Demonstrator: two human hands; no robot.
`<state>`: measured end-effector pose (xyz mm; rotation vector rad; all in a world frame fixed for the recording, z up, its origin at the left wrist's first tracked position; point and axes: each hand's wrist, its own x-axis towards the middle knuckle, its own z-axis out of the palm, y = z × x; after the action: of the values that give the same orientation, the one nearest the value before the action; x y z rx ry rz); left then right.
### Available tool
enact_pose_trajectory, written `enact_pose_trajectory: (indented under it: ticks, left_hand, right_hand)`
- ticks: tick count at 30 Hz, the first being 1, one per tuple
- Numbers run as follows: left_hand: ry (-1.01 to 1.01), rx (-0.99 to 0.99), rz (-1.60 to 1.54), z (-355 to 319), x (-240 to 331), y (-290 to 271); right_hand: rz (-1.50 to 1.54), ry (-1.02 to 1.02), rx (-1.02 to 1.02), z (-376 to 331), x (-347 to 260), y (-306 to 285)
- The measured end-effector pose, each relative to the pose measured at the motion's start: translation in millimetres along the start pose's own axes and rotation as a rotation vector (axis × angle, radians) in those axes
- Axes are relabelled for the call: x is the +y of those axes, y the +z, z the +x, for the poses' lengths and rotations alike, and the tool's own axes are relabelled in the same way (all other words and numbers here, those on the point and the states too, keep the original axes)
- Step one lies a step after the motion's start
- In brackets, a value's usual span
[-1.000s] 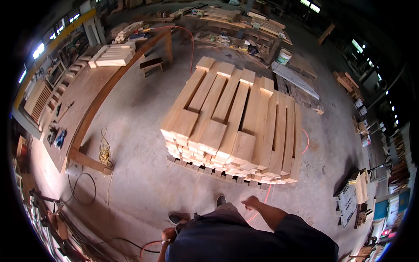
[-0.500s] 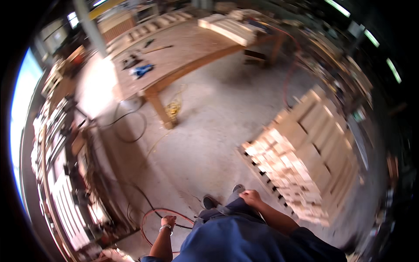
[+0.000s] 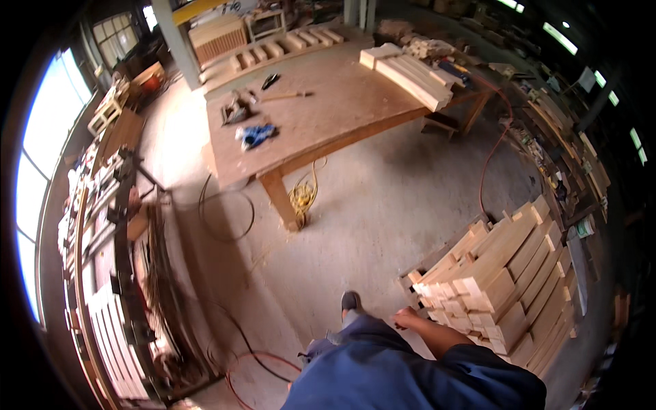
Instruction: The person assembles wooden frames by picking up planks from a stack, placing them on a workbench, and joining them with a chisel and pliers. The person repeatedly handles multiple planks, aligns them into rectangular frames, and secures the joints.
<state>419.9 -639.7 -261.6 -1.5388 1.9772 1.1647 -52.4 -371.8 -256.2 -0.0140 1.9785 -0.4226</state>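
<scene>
My right hand (image 3: 406, 318) hangs in front of my right hip with its fingers curled in, and no object shows in it. Nearest to it is the stack of pale timber pieces (image 3: 509, 280) on the right; a gap of floor separates the two. My left hand is out of sight. Ahead stands a wooden worktable (image 3: 328, 96). On its top lie a blue and white bundle (image 3: 256, 135), a dark tool (image 3: 236, 109), a wooden-handled tool (image 3: 287, 95) and a small black item (image 3: 270, 81). Several thick pale boards (image 3: 410, 76) rest at its right end.
A yellow coiled cord (image 3: 303, 195) lies beside the near table leg (image 3: 279, 201). Black hose (image 3: 253, 219) and red hose (image 3: 236, 383) run over the floor at left. A rack with clamps and boards (image 3: 113, 307) lines the left side. Another red hose (image 3: 484, 184) trails past the timber stack.
I have stepped forward, and the view has shifted, so the table and timber stack appear lower and farther right. My left hand has gone out of view. My right hand stays curled.
</scene>
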Motion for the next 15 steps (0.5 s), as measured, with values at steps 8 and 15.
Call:
enact_pose_trajectory:
  ticks: [8,15]
  left_hand:
    - [0.325,-0.027,0.161,146.0,122.3,-78.8]
    - [0.913,-0.014,0.355,297.2,181.1,-165.6]
  right_hand:
    - [0.196,-0.345,0.097,49.1,-230.1,-108.9]
    - [0.352,-0.304,0.268,70.9,-232.5,-160.9]
